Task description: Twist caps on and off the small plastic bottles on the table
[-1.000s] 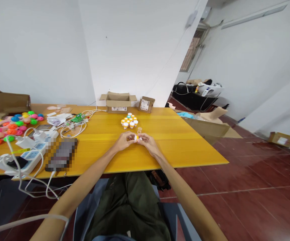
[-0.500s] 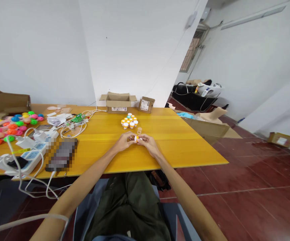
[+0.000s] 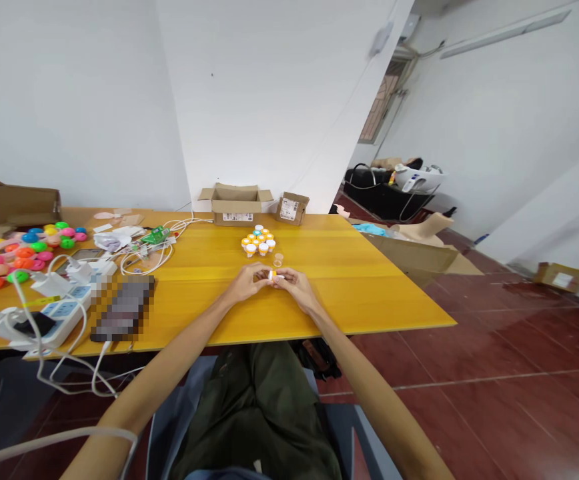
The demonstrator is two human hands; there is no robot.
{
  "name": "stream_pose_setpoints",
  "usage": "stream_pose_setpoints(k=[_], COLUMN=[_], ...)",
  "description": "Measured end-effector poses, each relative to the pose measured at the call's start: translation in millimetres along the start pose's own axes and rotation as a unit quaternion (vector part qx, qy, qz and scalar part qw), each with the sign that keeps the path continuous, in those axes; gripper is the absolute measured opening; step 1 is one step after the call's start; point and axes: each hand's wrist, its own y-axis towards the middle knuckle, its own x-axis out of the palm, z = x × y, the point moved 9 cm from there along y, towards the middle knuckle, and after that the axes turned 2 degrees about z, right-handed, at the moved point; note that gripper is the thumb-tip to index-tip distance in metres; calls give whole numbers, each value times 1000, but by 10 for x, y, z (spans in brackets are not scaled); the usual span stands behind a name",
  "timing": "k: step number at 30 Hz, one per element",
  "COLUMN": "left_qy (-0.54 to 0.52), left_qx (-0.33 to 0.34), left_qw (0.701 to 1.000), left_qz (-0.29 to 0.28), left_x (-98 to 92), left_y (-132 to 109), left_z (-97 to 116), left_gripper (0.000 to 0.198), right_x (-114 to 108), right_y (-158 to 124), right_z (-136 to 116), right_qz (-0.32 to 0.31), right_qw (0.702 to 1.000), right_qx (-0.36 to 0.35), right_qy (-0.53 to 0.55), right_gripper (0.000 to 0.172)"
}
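Observation:
Close together over the table, both of my hands work at fingertip height on tiny parts. My left hand (image 3: 247, 281) is closed, pinching a small orange-and-white capped piece (image 3: 271, 274). In the closed fingertips of my right hand (image 3: 297, 288) is a small white part (image 3: 280, 277), touching or almost touching that piece; its shape is too small to make out. Just beyond my fingers stands a small clear cup-like piece (image 3: 278, 259). Behind it and to the left, several small white-topped pieces (image 3: 258, 241), mostly orange with some blue, stand in a tight cluster.
An open cardboard box (image 3: 237, 203) and a smaller carton (image 3: 292, 209) stand against the wall. On the left lie colourful plastic balls (image 3: 24, 253), a power strip (image 3: 69, 310) with cables, a phone (image 3: 124, 308) and a green circuit board (image 3: 156, 235). The table edge (image 3: 399, 328) runs before me.
The white part in my right fingers has turned slightly and looks flatter against the orange-and-white piece. Both hands stay in almost the same place.

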Motion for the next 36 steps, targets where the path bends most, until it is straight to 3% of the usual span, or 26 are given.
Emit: stream_pose_setpoints(k=[7, 23, 36], left_qy=[-31, -25, -65], left_qx=[-20, 21, -16], left_qw=[999, 999, 998], left_qz=[0, 0, 3], left_x=[7, -14, 2], left_y=[7, -7, 12], left_z=[-8, 46, -54], left_gripper=[20, 18, 25], right_x=[-31, 0, -2], right_y=[-3, -20, -20], right_z=[-59, -21, -100], right_qz=[14, -2, -10], right_qw=[999, 1000, 999], right_qx=[-33, 7, -33], right_qy=[-33, 11, -3], right_gripper=[36, 35, 36])
